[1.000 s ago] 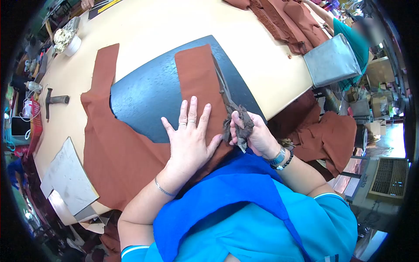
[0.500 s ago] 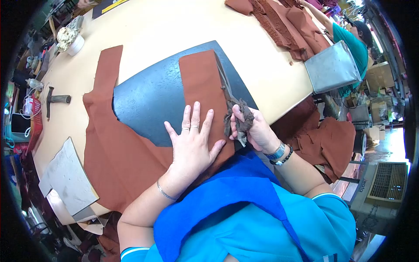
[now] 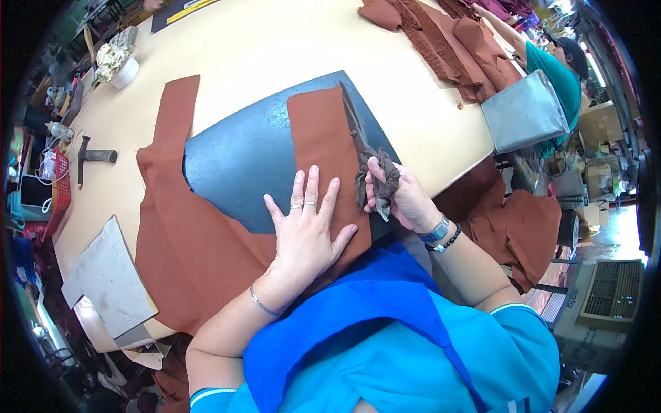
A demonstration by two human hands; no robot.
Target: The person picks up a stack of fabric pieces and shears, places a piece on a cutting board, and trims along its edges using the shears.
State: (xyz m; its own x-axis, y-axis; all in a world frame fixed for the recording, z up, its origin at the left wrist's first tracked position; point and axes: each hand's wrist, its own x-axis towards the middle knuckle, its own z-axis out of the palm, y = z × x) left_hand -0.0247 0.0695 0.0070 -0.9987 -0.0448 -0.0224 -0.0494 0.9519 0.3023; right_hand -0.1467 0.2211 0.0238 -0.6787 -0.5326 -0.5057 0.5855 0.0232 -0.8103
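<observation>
My left hand (image 3: 304, 224) lies flat with spread fingers on a brown leather-like sheet (image 3: 319, 131), pressing it down. The sheet has a U-shaped cut-out, and part of it lies over a dark board (image 3: 237, 155). In my right hand (image 3: 406, 199) are what look like shears (image 3: 357, 131), their handles wrapped in ragged dark grey-brown cloth. The long, narrow blades run along the right edge of the sheet, pointing away from me. My fingers partly hide the wrapped handles, and how far the blades are apart is hard to see.
A hammer (image 3: 96, 155) and a grey template sheet (image 3: 110, 279) lie at the left. A white tub (image 3: 124, 72) stands at the far left. Brown pieces (image 3: 447, 45) and a metal box (image 3: 525, 113) sit at the right, near a co-worker (image 3: 554, 82).
The view has shifted slightly, moving the table items a little down and right in the picture. Both hands keep nearly the same pose; the right still grips the wrapped shears.
</observation>
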